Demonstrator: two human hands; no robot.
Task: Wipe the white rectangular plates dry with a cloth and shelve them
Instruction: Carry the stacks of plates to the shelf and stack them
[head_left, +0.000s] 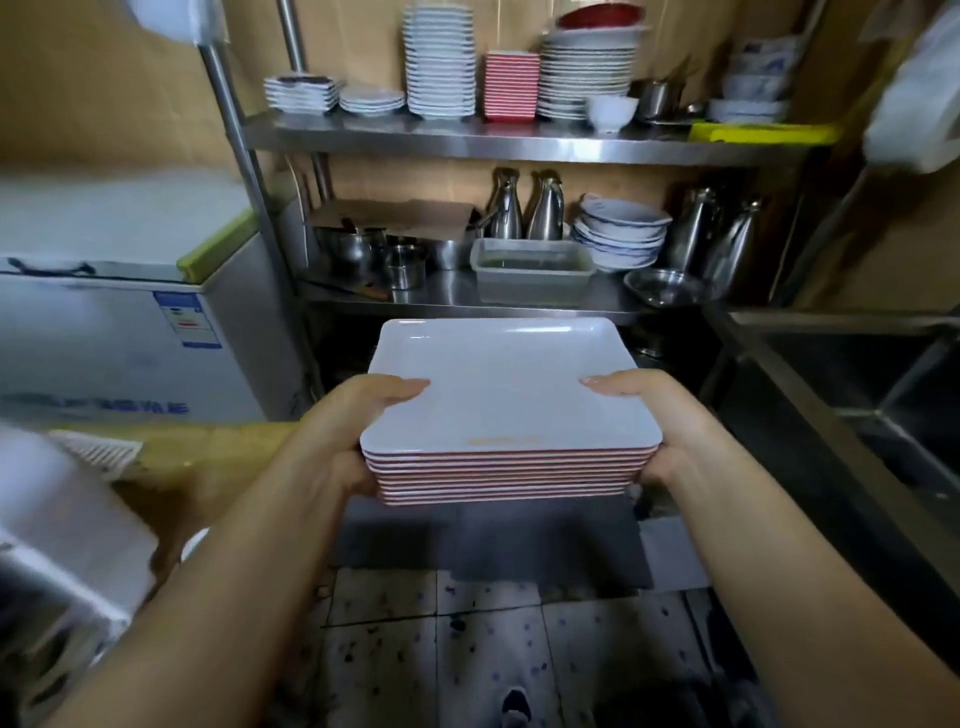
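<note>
Pretty sure anyone can tell I'm in a restaurant back kitchen here. Steel shelves (467, 140) loaded with stacked plates (440, 62) and bowls (621, 234), metal jugs (545, 208), a chest freezer (130, 312) and a steel sink (857, 374) beside me.

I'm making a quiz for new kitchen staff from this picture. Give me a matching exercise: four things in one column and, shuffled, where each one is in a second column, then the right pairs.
Things
1. stack of white rectangular plates
2. clear plastic tub
3. stack of red square dishes
4. chest freezer

Places
A. upper shelf
B. held between the left hand and the right hand
C. left of the rack
D. lower shelf

Pairs: 1-B, 2-D, 3-A, 4-C
</note>
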